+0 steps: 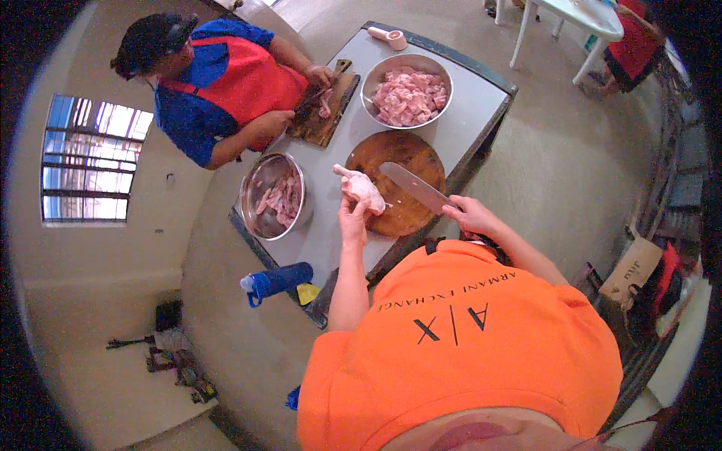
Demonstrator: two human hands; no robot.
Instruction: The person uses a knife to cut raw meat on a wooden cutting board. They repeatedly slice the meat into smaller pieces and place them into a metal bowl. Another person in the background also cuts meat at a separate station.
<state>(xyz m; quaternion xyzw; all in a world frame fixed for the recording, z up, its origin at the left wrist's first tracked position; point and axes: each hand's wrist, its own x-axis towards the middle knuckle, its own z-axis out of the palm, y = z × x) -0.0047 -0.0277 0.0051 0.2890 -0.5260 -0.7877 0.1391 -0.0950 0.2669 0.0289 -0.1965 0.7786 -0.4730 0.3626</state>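
Observation:
My left hand (pixel 355 217) grips a raw chicken leg quarter (pixel 362 190) by its thigh end, with the drumstick end pointing away from me. The piece is over the left edge of a round wooden chopping board (pixel 389 222). In my right hand (pixel 471 214) is the handle of a broad-bladed knife (pixel 417 189), its blade lying flat-looking over the board. Beyond the board stands a metal bowl (pixel 407 124) full of cut raw chicken. Another metal bowl (pixel 242 197), at the left, holds fewer raw pieces.
Across the table (pixel 333 197), a co-worker in a red apron (pixel 254 79) handles meat on a rectangular wooden board (pixel 321 132). A pink-and-white handheld device (pixel 389 38) lies at the far edge. A blue bottle (pixel 282 280) is at the near left corner. Another person (pixel 634 51) is at far right.

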